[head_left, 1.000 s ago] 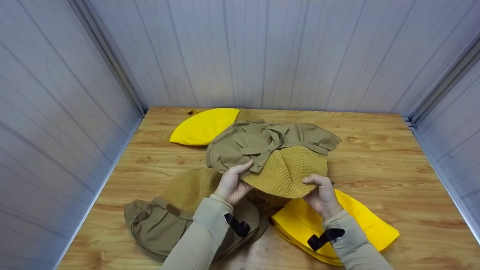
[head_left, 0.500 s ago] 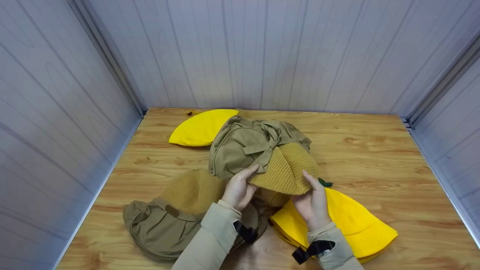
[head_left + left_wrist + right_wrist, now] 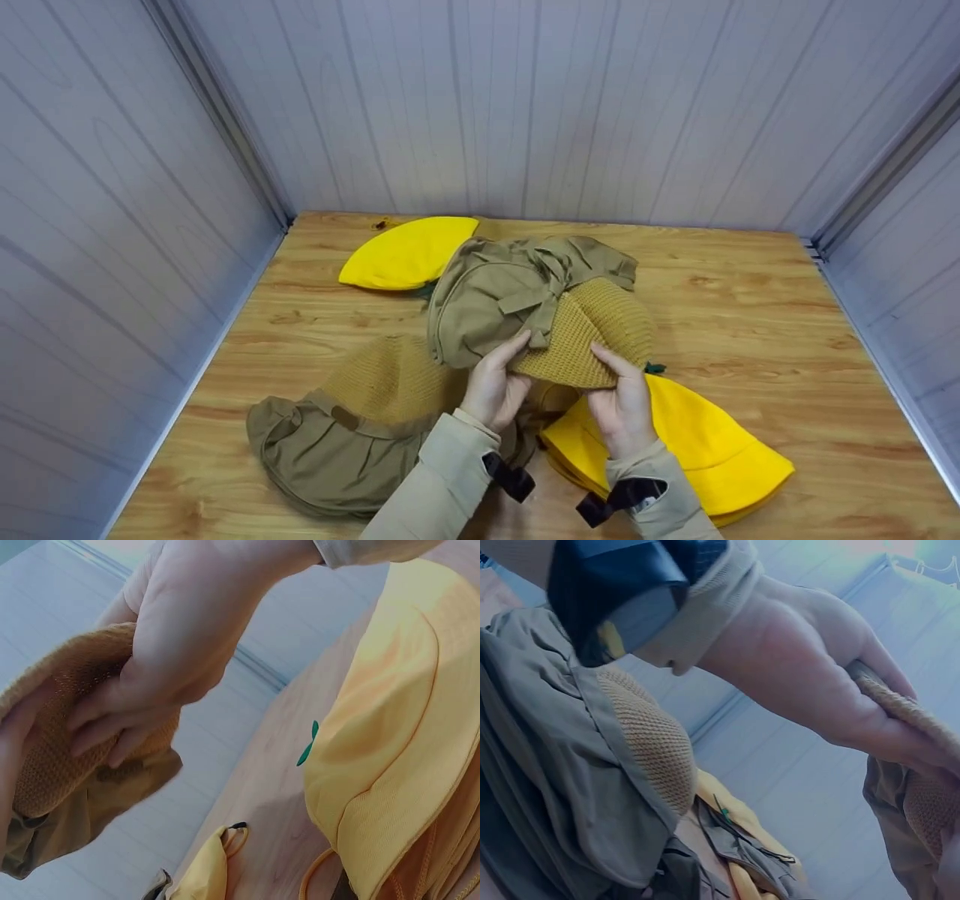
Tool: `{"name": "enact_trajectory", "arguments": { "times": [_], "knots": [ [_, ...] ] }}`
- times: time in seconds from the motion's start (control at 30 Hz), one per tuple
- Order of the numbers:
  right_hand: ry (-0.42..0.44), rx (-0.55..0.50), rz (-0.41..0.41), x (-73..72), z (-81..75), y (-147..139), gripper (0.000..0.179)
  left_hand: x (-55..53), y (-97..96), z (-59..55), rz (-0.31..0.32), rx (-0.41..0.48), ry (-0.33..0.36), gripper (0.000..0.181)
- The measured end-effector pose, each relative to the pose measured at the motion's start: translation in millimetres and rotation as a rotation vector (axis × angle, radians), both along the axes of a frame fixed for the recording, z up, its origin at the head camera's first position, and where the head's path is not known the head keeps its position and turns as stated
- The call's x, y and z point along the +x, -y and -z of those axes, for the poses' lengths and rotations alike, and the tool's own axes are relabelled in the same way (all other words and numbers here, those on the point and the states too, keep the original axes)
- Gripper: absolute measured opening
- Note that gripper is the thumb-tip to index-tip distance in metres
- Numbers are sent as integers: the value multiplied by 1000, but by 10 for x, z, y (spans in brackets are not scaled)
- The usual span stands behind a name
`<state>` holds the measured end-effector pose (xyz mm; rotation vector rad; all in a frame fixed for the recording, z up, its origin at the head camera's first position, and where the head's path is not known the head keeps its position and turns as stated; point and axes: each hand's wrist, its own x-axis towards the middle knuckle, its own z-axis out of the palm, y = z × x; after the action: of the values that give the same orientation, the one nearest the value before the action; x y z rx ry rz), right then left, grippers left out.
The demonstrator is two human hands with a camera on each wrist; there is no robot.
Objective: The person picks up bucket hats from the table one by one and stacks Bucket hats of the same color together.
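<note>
A khaki hat with a mustard knitted crown [image 3: 589, 337] and a cloth bow hangs in both hands over the table. My left hand [image 3: 499, 386] pinches its near knitted edge, thumb on top close to the bow tail. A short way to the right, my right hand [image 3: 624, 401] grips the same edge, thumb on the outside. In the left wrist view, the right hand's fingers reach inside the knit [image 3: 64, 742]. Below the left forearm lies another khaki hat [image 3: 337, 457] with a knitted crown and small brown patch. Yellow hats [image 3: 720, 450] lie stacked under the right hand.
Another yellow hat [image 3: 409, 253] lies folded at the back left, partly behind the held hat. A small green leaf tab [image 3: 655, 368] sticks out by the yellow stack. Panelled walls [image 3: 525, 112] enclose the wooden table [image 3: 750, 300] at the back and sides.
Both hands have come closer together along the knitted edge, the left moving right and the right moving left. The hat has narrowed and turned slightly, its crown bulging more to the right.
</note>
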<state>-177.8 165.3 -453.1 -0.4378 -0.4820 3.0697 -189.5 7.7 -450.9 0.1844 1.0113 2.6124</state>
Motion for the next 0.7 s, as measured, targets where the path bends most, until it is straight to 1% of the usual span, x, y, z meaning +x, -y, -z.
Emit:
{"name": "enact_trajectory", "arguments": {
  "times": [0.03, 0.1, 0.13, 0.2, 0.23, 0.27, 0.33, 0.4, 0.47, 0.53, 0.6, 0.7],
  "knots": [
    [-8, 11, 6, -6, -9, -16, 37, 9, 20, -3, 16, 4, -7, 40],
    [-13, 27, 11, -19, -31, -56, 36, 11, 73, -9, 51, 18, -45, 35],
    [-17, 28, 12, -26, -43, -79, 36, 7, 107, -8, 70, 32, -74, 33],
    [-25, 40, 29, -39, -62, -128, 37, -3, 185, -10, 99, 78, -117, 28],
    [-29, 44, 31, -43, -71, -155, 38, -14, 223, -8, 111, 115, -139, 29],
    [-28, 44, 34, -47, -80, -181, 39, -27, 260, -9, 128, 159, -161, 35],
    [-34, 62, 28, -49, -91, -233, 41, -45, 335, -17, 168, 255, -175, 46],
    [-36, 92, 18, -57, -101, -279, 43, -59, 406, -27, 211, 339, -165, 58],
    [-39, 133, -3, -62, -107, -323, 44, -68, 471, -43, 264, 401, -155, 69],
    [-47, 174, -23, -68, -111, -370, 43, -72, 527, -58, 308, 444, -147, 78],
    [-59, 215, -43, -75, -116, -419, 40, -76, 572, -75, 349, 474, -152, 81],
    [-88, 269, -82, -87, -120, -504, 35, -86, 617, -94, 390, 477, -160, 83]
  ]
}}
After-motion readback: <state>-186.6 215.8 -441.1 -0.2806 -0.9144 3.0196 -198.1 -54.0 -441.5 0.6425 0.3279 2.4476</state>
